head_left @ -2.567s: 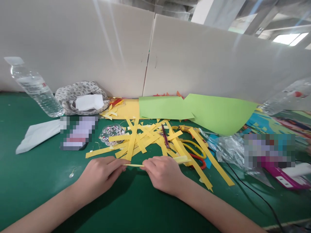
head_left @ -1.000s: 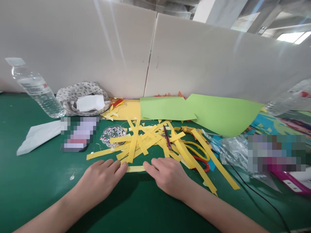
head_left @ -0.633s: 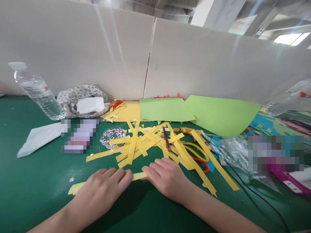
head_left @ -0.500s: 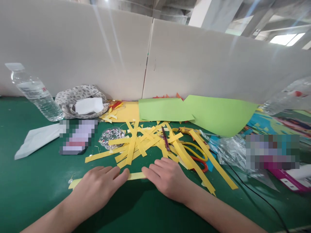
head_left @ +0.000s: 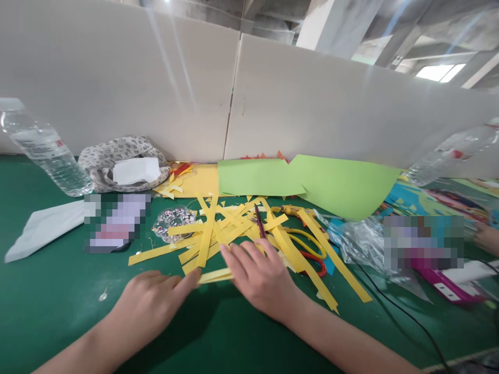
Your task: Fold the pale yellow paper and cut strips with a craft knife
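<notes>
A narrow pale-yellow paper strip (head_left: 215, 276) spans the gap between my two hands, just above the green table. My left hand (head_left: 156, 301) is closed, its thumb and fingers pinching the strip's left end. My right hand (head_left: 259, 280) grips the other end, its fingers bent over the paper and hiding that end. Right beyond my hands lies a loose pile of yellow paper strips (head_left: 210, 234), crossing one another. A dark red pen (head_left: 259, 221) rests on the pile, close to my right fingers.
Scissors (head_left: 307, 244) with yellow and red handles lie right of the pile. A round clear case (head_left: 173, 222), a phone (head_left: 119, 223) and a water bottle (head_left: 47, 150) stand left. Green paper (head_left: 343, 184) leans on the white partition (head_left: 312, 104). Another person's hand (head_left: 487, 238) shows far right.
The strip's left end no longer sticks out past my left hand, and the strip looks doubled between my hands. My right fingers have lifted slightly. Another person's hand has appeared at right.
</notes>
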Motion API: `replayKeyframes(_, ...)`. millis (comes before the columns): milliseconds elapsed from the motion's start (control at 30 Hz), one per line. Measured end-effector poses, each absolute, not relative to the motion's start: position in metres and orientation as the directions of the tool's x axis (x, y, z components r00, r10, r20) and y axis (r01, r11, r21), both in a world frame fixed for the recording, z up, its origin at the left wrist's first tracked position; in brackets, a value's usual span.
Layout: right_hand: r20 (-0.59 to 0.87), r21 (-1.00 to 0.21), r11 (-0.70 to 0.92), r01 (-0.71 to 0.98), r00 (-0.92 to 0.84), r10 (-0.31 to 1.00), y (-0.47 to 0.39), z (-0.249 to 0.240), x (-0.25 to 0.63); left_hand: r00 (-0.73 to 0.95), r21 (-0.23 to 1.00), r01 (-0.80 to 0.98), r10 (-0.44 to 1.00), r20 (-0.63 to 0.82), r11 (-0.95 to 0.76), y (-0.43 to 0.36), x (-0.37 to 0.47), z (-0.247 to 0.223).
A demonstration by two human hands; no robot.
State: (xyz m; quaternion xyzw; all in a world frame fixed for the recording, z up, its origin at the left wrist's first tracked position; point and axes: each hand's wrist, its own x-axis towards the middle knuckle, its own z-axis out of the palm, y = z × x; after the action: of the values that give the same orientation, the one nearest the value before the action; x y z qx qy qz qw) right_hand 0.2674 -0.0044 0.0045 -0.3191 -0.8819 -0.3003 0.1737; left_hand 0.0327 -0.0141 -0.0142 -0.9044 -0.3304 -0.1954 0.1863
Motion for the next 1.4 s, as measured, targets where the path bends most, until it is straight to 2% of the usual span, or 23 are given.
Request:
replayKeyframes(100,0.417,0.436,0.719,0.541,-0.829,0.372,-0.01,0.001,0.263,0.751,-0.151,0.588,0.466,0.467,-0.795,-0.018,0.045,-0.014)
replayKeyframes(267,0.389,0.27,0.726,0.632,-0.762,0.519,-0.009,-0.003,0.272,0.725,-0.084,0.58,0.466,0.507,-0.81,-0.015,0.039,-0.012)
replayKeyframes(367,0.416,0.194,0.743,0.64,-0.74,0.529,-0.008,-0.003,0.272,0.679,-0.012,0.598,0.497,0.54,-0.802,-0.017,0.035,-0.011)
replayKeyframes(567,0.404,0.236,0.787,0.57,-0.794,0.454,-0.01,0.002,0.267,0.686,0.134,0.529,0.515,0.514,-0.838,-0.026,0.046,-0.016)
replayKeyframes(667,0.368,0.208,0.841,0.5,-0.836,0.406,-0.012,0.003,0.267,0.7,0.162,0.503,0.51,0.5,-0.849,-0.028,0.052,-0.018)
replayKeyframes(867,0.333,0.176,0.923,0.343,-0.903,0.272,-0.018,0.0,0.267,0.786,0.153,0.381,0.406,0.466,-0.912,-0.031,0.056,-0.019)
replayKeyframes(1067,0.35,0.188,0.923,0.336,-0.901,0.257,-0.02,-0.005,0.266,0.832,0.115,0.344,0.359,0.423,-0.932,-0.028,0.05,-0.014)
replayKeyframes(1267,0.284,0.172,0.928,0.331,-0.919,0.275,-0.02,0.001,0.266,0.834,-0.039,0.383,0.327,0.445,-0.923,-0.024,0.045,-0.004)
replayKeyframes(1400,0.336,0.156,0.935,0.318,-0.907,0.253,-0.021,0.002,0.263,0.841,-0.017,0.342,0.298,0.451,-0.94,-0.03,0.048,-0.005)
